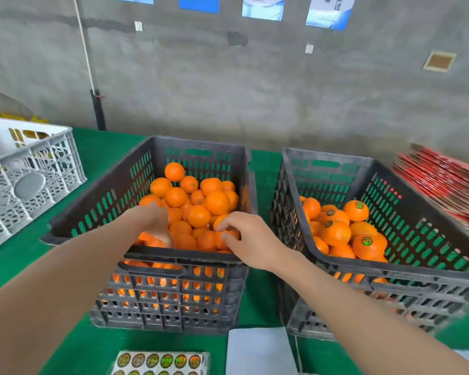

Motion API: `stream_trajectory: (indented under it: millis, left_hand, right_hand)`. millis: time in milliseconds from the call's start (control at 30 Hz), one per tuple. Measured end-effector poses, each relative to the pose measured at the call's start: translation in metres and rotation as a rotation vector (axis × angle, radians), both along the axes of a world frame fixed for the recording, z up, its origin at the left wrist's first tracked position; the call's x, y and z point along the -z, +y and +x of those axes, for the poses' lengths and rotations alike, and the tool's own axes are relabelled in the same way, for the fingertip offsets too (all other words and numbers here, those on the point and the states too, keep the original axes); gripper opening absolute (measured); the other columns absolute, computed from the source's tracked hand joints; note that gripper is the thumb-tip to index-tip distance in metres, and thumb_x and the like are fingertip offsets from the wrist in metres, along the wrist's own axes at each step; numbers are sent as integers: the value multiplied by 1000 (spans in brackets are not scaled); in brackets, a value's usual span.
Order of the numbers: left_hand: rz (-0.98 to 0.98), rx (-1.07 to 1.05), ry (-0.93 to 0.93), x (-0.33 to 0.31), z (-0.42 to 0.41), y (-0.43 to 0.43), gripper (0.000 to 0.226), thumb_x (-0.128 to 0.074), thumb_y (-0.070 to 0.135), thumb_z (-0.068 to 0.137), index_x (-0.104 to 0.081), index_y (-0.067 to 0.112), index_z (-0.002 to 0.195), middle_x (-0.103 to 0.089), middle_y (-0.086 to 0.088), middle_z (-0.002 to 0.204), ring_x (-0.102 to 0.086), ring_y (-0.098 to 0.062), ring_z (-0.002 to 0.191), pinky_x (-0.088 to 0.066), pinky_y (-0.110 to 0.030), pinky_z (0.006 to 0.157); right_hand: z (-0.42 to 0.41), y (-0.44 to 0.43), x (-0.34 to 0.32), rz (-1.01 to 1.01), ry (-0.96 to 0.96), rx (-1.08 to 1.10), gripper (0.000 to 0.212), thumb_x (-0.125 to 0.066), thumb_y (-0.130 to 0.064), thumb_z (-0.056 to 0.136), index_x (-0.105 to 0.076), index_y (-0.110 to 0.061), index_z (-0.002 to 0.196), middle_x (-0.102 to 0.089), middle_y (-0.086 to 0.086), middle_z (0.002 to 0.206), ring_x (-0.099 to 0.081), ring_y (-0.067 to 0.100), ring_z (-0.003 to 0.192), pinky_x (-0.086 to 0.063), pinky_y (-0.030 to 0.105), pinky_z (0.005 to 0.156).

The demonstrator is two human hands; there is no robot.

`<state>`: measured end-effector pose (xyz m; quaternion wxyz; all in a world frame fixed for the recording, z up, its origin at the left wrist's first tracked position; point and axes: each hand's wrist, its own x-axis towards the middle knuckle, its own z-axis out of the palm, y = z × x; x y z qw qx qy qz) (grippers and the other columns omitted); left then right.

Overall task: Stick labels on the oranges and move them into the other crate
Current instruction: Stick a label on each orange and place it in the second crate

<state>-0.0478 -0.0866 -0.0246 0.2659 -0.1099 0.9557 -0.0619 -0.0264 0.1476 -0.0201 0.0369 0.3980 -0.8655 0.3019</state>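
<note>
The left crate (136, 185) (long side running away from the person) holds a heap of bare oranges (198, 201). The right hand (251, 239) curls fingers and thumb round one orange (233, 234) at the heap's near edge. The left hand (153, 221) reaches down into the heap, too blurred to tell its grip. In the right crate (423, 212), labelled oranges (356, 211) face stickers upward. The label sheet (160, 361) lies flat on the green tabletop (98, 345).

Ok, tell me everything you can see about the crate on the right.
The right crate is dark grey plastic with slotted walls and a handle cut-out in the far wall. It stands upright on the green cloth, beside the left crate with a gap between. It is partly filled with oranges, several bearing round green-gold labels.
</note>
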Motion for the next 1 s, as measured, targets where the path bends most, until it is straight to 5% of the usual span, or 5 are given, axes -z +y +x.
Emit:
stream_trajectory:
  millis: [233,400,567,800,1000]
  left_hand:
    - [339,-51,338,-15,14,28,56,-71,60,70,-42,14,58,-46,-3,69,-48,-30,97,-43,-45,90]
    - [975,-398,319,-26,24,49,93,-73,61,65,-42,9,136,-51,-5,129,-49,-24,117,-41,-39,90]
    - [1320,-403,371,-45,41,76,75,-61,63,73,-47,20,133,-62,-5,118,-62,-22,102,-47,-43,94]
    - [1333,-102,388,-62,100,127,73,-41,74,70,-47,28,127,-61,-9,122,-69,-22,93,-56,-37,84]
    - [939,278,389,-28,139,169,85,-80,44,69,-26,46,135,-43,28,117,-53,1,104,-48,-14,80]
  right_hand:
    - [4,3,3,-155,92,103,22,-53,-3,90,-63,-7,109,-62,5,108,-54,14,98,-42,24,87]
    - [15,20,0,-273,39,189,30,-53,-2,90,-58,-9,118,-59,5,118,-52,17,111,-43,35,99]
    - [31,39,-15,-329,-177,24,65,-71,-13,80,-37,-25,134,-41,-4,138,-43,11,121,-44,28,97]
    - [59,78,-26,-527,-506,-16,54,-74,-25,76,-46,-24,123,-54,3,122,-60,19,105,-55,35,82]
    - [72,118,-6,-401,-930,7,33,-60,-39,81,-53,-13,99,-63,17,83,-62,29,61,-53,31,56]
